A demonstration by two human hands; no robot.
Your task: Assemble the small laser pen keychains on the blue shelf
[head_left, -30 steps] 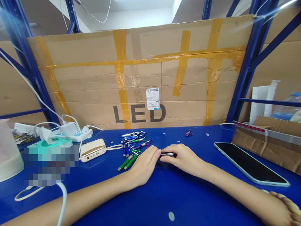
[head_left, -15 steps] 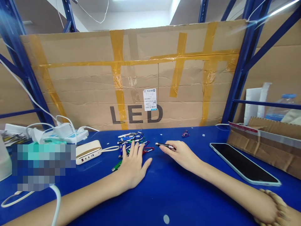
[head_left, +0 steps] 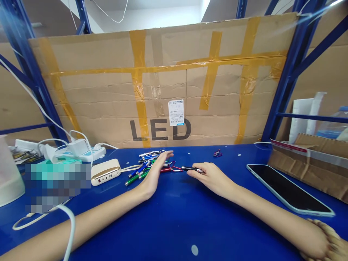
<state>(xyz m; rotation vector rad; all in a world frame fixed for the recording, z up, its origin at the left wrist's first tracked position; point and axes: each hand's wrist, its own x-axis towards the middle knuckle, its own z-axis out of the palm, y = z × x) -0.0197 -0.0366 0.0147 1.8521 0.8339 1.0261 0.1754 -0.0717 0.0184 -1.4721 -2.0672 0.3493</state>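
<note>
My left hand stands on its edge on the blue table, fingers stretched out against a pile of small keychain flashlights in blue, green, silver and red. It holds nothing. My right hand rests on the table to the right and pinches a black flashlight by its end. A red flashlight lies between the two hands.
A white power bank with a cable lies left of the pile, a power strip behind it. A phone lies at the right beside a cardboard box. A taped cardboard sheet marked LED closes the back. A small purple clip sits near it.
My left hand turned from lying flat on the pile onto its edge and reached further back, shifting the flashlights leftward. My right hand stayed put with the black flashlight.
</note>
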